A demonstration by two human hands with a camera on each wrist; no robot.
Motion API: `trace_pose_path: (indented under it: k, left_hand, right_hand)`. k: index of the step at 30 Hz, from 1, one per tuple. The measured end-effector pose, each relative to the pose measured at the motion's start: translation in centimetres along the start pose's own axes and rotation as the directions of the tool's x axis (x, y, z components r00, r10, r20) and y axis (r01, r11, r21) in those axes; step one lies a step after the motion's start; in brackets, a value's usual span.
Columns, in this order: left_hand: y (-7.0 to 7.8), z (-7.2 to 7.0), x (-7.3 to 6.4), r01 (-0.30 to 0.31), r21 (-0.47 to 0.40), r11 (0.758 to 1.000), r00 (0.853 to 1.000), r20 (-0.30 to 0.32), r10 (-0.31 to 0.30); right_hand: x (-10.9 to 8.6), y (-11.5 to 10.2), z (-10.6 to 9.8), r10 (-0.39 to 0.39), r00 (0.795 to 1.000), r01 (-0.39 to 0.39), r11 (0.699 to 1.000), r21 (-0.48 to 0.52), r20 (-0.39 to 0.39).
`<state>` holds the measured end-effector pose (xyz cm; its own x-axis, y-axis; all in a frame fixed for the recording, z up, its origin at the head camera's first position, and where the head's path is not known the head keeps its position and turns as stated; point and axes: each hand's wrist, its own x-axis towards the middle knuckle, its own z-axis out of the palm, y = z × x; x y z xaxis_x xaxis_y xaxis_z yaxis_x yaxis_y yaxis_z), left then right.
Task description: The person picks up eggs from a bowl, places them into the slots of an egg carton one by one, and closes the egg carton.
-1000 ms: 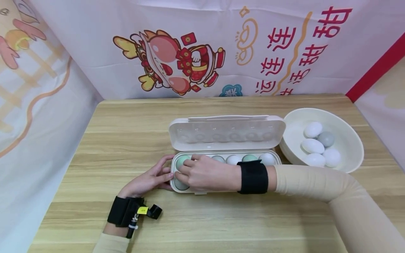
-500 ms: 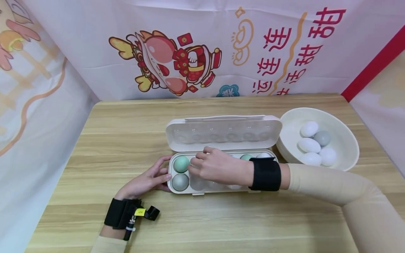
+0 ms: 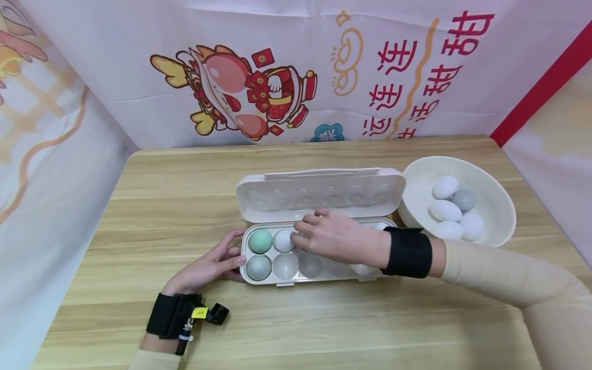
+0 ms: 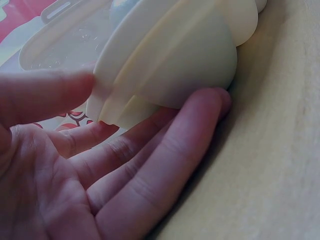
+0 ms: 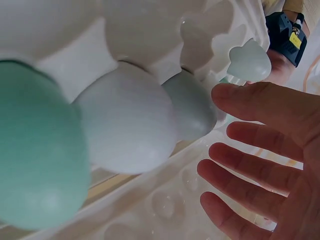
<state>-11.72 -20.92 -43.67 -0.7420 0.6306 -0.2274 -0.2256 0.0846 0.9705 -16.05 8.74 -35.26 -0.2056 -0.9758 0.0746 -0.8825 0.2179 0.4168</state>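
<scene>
In the head view, a pale plastic egg box (image 3: 319, 280) stands with its clear lid (image 3: 319, 200) raised at the back. My left hand (image 3: 215, 264) grips its left end, thumb on the rim and fingers curled beneath, as the left wrist view shows. A green egg (image 3: 260, 241) and a white egg (image 3: 283, 240) sit in the back row, a grey egg (image 3: 258, 267) in the front left cup. Over the middle of the box, my right hand (image 3: 344, 239) holds nothing and hides some cups. Its fingers are spread beside another grey egg (image 5: 190, 105) in the right wrist view.
To the right of the box stands a cream bowl (image 3: 501, 221) containing several eggs, mostly white, including a grey-blue egg (image 3: 464, 199). A printed cloth (image 3: 277, 31) hangs behind the wooden table (image 3: 185, 195).
My right hand has moved right along the box from its left end, uncovering the green, grey and white eggs there. The left hand keeps its grip. The head view has shifted slightly.
</scene>
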Motion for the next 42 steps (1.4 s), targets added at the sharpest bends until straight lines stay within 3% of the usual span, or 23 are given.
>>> trace_pose_path:
  k: [9,20,30,42]
  left_hand:
    - [0.0,0.0,0.1,0.017,0.011,1.0,1.0,0.001,-0.017]
    - [0.1,0.0,-0.1,0.024,0.014,1.0,1.0,-0.001,-0.024]
    - [0.0,0.0,0.0,0.022,0.009,1.0,1.0,0.001,-0.022]
    - [0.1,0.0,0.0,0.015,0.008,1.0,1.0,0.003,-0.015]
  right_hand:
    - [-2.4,0.8,-0.4,0.062,0.994,-0.067,0.997,0.048,0.091]
    - [-4.9,1.5,-0.8,0.131,0.99,-0.133,0.99,0.04,0.043]
    - [-7.1,2.3,-1.7,0.184,0.977,-0.186,0.982,0.01,0.11]
    - [-10.0,3.2,-1.9,0.242,0.966,-0.241,0.97,-0.021,0.091]
